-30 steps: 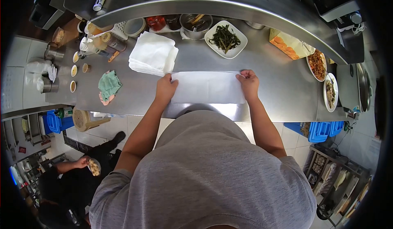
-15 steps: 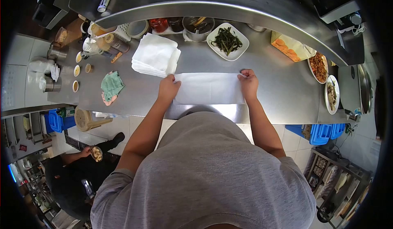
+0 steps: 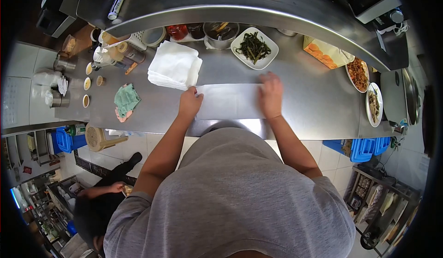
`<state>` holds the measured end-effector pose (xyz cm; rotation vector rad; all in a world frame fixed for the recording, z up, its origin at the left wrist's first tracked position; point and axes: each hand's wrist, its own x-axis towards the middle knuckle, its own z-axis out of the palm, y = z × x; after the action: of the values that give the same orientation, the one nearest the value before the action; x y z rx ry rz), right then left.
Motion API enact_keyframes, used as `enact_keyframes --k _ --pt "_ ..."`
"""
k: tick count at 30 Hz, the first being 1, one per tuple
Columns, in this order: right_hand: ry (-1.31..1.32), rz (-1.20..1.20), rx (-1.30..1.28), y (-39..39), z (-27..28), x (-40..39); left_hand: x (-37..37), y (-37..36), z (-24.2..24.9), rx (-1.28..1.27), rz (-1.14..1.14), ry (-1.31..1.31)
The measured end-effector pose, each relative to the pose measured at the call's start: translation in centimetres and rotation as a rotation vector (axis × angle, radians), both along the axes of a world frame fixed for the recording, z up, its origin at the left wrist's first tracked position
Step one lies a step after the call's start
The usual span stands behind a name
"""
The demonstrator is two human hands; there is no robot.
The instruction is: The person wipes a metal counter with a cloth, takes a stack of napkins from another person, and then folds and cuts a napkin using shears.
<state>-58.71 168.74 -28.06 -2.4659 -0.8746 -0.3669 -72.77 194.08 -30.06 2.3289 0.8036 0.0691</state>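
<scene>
The fingers of the left hand (image 3: pixel 190 104) pinch the upper left corner of a white sheet (image 3: pixel 228 102), the thumb lying on top of it. The fingers of the right hand (image 3: pixel 271 94) are blurred over the sheet's right end; whether they grasp it or only touch it, I cannot tell. The white sheet lies between the two hands, long side across, on the metal table (image 3: pixel 314 101) near its front edge, with a faint crease down its middle.

Just beyond the left hand is a stack of white napkins (image 3: pixel 174 64), loosely squared, its near corner close to the sheet. Left of the stack lies a crumpled green cloth (image 3: pixel 126 99) with a pinkish cloth (image 3: pixel 123 115) partly under it. Farther left, small cups of sauce (image 3: pixel 87 83) stand in a row.

Behind the stack, a red-filled jar (image 3: pixel 176 31) stands near a metal pot (image 3: pixel 221 33) with utensils in it. To the right of the pot, a white square dish (image 3: pixel 263 63) holds dark green vegetables (image 3: pixel 253 48). At the far right are an orange-and-white package (image 3: pixel 326 52), a plate of reddish-brown food (image 3: pixel 357 75) and an oval white dish (image 3: pixel 374 105).

At lower left, a person in dark clothing (image 3: pixel 99 200) holds a small container of food (image 3: pixel 127 190).
</scene>
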Motion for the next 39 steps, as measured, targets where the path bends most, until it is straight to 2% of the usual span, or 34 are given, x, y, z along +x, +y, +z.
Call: enact_keyframes --k 2,4,5,6,8,9,11,13,14,16,17,19,20,22,24,26,27,28,30,31,33,37,39 --pt "0.184 0.409 0.112 1.5 -1.6 -1.7 0.0 -0.1 0.1 0.012 0.002 0.021" --pt "0.216 0.504 -0.053 2.9 -0.8 -4.2 0.0 -0.1 -0.2 0.019 -0.007 0.011" --pt "0.263 0.465 -0.193 2.4 -2.5 -4.5 -0.1 -0.1 -0.4 0.029 -0.007 0.001" --pt "0.262 0.465 -0.190 1.7 -2.4 -4.5 0.0 -0.1 0.0 0.032 -0.007 0.001" --pt "0.214 0.276 -0.329 0.5 -2.2 -4.3 0.2 -0.4 1.6 -0.006 -0.020 0.165" --pt "0.224 0.247 -0.413 0.2 -2.3 -4.2 0.3 -1.1 2.7 -0.005 -0.011 0.163" --pt "0.202 0.247 -0.424 0.2 -2.4 -4.2 1.1 -3.4 4.6 0.428 -0.275 -0.322" --pt "0.189 0.252 -0.442 -0.2 -2.8 -4.6 3.2 -6.0 4.3 0.121 -0.648 -0.400" --pt "0.170 0.259 -0.479 -0.2 -3.1 -4.5 3.8 -7.6 3.9 0.135 -0.809 -0.369" --pt "0.138 0.267 -0.516 -0.3 -2.9 -4.0 3.2 -8.7 0.5 0.141 -0.843 -0.286" --pt "0.161 0.257 -0.482 -0.6 -2.5 -3.8 2.7 -8.4 -0.4 0.143 -0.836 -0.292" --pt "0.210 0.184 -0.400 -1.8 -1.9 -3.6 1.4 -6.6 0.2 0.331 -0.823 -0.165" --pt "0.201 0.189 -0.399 -2.5 -1.7 -3.6 0.7 -5.9 0.1 0.337 -0.816 -0.170" --pt "0.236 0.050 -0.413 -3.4 -1.4 -3.6 -0.9 -4.8 -0.7 0.345 -0.704 -0.114" --pt "0.217 0.047 -0.433 -3.5 -1.9 -3.5 -1.0 -3.9 -0.1 0.328 -0.656 -0.112" --pt "0.199 0.030 -0.464 -3.5 -2.2 -3.5 -0.2 -3.0 2.3 0.303 -0.640 -0.181" --pt "0.207 0.030 -0.450 -3.5 -2.0 -3.6 0.9 -1.7 2.6 0.374 -0.541 -0.396" --pt "0.212 0.037 -0.444 -3.5 -2.0 -3.7 1.9 -0.4 3.9 0.379 -0.538 -0.387" --pt "0.204 0.028 -0.438 -3.4 -1.9 -3.7 3.7 1.6 7.5 0.459 -0.022 -0.299" --pt "0.205 0.029 -0.422 -3.4 -1.7 -3.8 4.3 2.7 7.4 0.466 -0.010 -0.300" --pt "0.196 0.035 -0.412 -3.5 -1.6 -3.8 4.5 5.1 6.3 0.376 0.018 -0.089" --pt "0.156 0.036 -0.361 -3.4 -1.8 -4.1 4.2 6.6 4.1 0.441 0.047 -0.234" --pt "0.146 0.043 -0.358 -3.2 -1.9 -4.3 4.3 7.2 4.0 0.223 0.157 -0.202"
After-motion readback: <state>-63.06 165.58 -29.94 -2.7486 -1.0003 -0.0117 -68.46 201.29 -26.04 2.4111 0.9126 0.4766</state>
